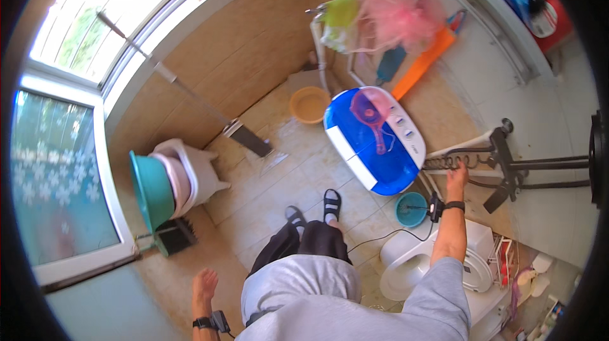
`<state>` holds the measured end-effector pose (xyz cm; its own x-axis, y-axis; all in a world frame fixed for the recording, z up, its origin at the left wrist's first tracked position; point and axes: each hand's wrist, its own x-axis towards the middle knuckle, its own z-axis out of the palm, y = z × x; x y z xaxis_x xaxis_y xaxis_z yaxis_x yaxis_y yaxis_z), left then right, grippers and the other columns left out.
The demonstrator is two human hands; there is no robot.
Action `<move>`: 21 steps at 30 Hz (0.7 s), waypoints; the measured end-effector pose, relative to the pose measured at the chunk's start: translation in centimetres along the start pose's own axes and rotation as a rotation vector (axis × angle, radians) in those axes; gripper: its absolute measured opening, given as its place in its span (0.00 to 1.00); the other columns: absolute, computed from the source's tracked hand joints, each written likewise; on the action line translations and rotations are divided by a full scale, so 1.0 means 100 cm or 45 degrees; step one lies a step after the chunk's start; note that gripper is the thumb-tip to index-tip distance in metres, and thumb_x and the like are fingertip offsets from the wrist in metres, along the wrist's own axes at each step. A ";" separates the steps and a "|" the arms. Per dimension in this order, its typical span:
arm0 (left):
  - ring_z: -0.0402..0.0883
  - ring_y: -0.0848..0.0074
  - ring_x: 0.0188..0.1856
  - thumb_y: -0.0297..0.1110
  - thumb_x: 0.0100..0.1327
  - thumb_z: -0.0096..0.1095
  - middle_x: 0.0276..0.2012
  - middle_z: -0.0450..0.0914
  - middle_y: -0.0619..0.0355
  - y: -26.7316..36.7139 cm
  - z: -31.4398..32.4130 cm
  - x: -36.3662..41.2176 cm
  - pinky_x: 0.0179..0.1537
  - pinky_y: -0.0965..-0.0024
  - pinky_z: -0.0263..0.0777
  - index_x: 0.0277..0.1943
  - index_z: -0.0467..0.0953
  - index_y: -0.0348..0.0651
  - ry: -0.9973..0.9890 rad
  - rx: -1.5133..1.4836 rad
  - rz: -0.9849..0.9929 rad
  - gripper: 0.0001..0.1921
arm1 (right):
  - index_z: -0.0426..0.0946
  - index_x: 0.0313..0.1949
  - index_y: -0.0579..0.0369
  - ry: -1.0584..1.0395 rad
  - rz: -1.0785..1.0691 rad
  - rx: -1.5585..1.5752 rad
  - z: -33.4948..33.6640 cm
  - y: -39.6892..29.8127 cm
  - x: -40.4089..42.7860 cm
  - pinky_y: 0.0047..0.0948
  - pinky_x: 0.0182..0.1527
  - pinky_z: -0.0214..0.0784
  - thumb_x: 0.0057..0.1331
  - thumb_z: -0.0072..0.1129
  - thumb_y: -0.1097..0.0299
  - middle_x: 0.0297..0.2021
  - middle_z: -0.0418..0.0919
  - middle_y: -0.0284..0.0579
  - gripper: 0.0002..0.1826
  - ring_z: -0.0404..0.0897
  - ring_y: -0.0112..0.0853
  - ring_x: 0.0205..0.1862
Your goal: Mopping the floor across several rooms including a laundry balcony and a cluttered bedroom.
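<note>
My right hand (456,180) reaches out to the wall side, its fingers at a coiled dark cord or hose (447,163). Whether the fingers grip the coil is too small to tell. Just left of that hand stands a small washing machine (399,169) with a blue lid, white trim and several knobs. A pink translucent dipper (371,115) lies on the lid. Low at the left, my left hand (205,285) hangs beside my body with nothing visible in it. Both wrists carry a black strap with a small device.
A toilet (409,277) and a teal bucket (411,209) with a brush are below my right arm. A flat mop (250,139) leans by the window. Stacked basins (151,191) rest against a plastic stool (202,169). An orange basin (309,104) sits in the corner.
</note>
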<state>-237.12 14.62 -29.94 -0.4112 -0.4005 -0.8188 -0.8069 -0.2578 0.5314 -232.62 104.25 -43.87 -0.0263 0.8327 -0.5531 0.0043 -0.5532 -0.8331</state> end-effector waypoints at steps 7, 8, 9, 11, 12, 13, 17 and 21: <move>0.73 0.59 0.53 0.36 0.61 0.56 0.52 0.71 0.43 0.010 0.018 -0.006 0.53 0.60 0.68 0.53 0.66 0.35 -0.098 -0.028 0.038 0.20 | 0.75 0.37 0.61 0.161 -0.321 -0.021 -0.019 0.025 -0.084 0.28 0.32 0.67 0.59 0.51 0.64 0.28 0.74 0.40 0.13 0.74 0.30 0.29; 0.75 0.60 0.50 0.36 0.61 0.56 0.50 0.73 0.45 0.011 0.039 0.006 0.51 0.60 0.70 0.51 0.67 0.36 -0.194 0.018 0.030 0.19 | 0.76 0.36 0.57 0.161 -0.356 -0.051 -0.055 0.017 -0.064 0.43 0.37 0.65 0.58 0.51 0.59 0.31 0.75 0.39 0.15 0.73 0.32 0.33; 0.75 0.60 0.50 0.36 0.61 0.56 0.50 0.73 0.45 0.011 0.056 0.015 0.51 0.60 0.70 0.51 0.67 0.36 -0.244 0.020 -0.008 0.19 | 0.76 0.36 0.53 0.159 -0.378 -0.085 -0.079 0.007 -0.055 0.59 0.41 0.62 0.57 0.52 0.54 0.33 0.76 0.37 0.16 0.73 0.35 0.37; 0.78 0.63 0.44 0.36 0.62 0.55 0.45 0.76 0.47 0.011 0.086 0.022 0.46 0.63 0.72 0.49 0.69 0.37 -0.403 0.116 0.065 0.16 | 0.77 0.38 0.43 0.115 -0.174 -0.246 -0.105 -0.010 -0.053 0.81 0.45 0.43 0.53 0.52 0.47 0.38 0.77 0.33 0.19 0.69 0.45 0.48; 0.79 0.66 0.42 0.35 0.62 0.54 0.43 0.77 0.50 0.017 0.094 0.012 0.44 0.67 0.73 0.48 0.70 0.37 -0.386 0.191 0.084 0.14 | 0.72 0.35 0.65 -0.036 -0.192 0.106 -0.088 0.006 -0.074 0.36 0.39 0.73 0.60 0.49 0.66 0.33 0.77 0.49 0.13 0.79 0.37 0.32; 0.79 0.66 0.42 0.35 0.62 0.54 0.43 0.77 0.50 0.020 0.106 0.007 0.44 0.67 0.73 0.48 0.70 0.37 -0.412 0.208 0.060 0.14 | 0.70 0.35 0.64 -0.143 -0.098 0.221 -0.080 0.004 -0.090 0.39 0.41 0.74 0.60 0.49 0.67 0.33 0.76 0.49 0.11 0.80 0.41 0.33; 0.79 0.71 0.40 0.37 0.62 0.56 0.40 0.78 0.51 0.009 0.165 0.002 0.42 0.71 0.73 0.48 0.70 0.34 -0.705 0.472 0.098 0.16 | 0.69 0.33 0.59 -0.419 0.027 0.330 -0.051 -0.017 -0.161 0.49 0.52 0.67 0.57 0.52 0.65 0.28 0.75 0.46 0.10 0.79 0.43 0.36; 0.79 0.72 0.36 0.37 0.61 0.55 0.35 0.79 0.53 -0.041 0.242 -0.009 0.39 0.73 0.73 0.46 0.72 0.30 -1.043 0.788 0.166 0.17 | 0.70 0.29 0.54 -0.424 0.019 0.257 -0.053 -0.038 -0.192 0.47 0.48 0.70 0.57 0.52 0.63 0.24 0.73 0.38 0.08 0.76 0.34 0.28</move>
<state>-243.72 37.32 -36.60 -0.4867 0.3879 -0.7827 -0.7169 0.3347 0.6116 -226.79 90.54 -30.13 -0.3512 0.7894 -0.5035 -0.1886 -0.5864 -0.7878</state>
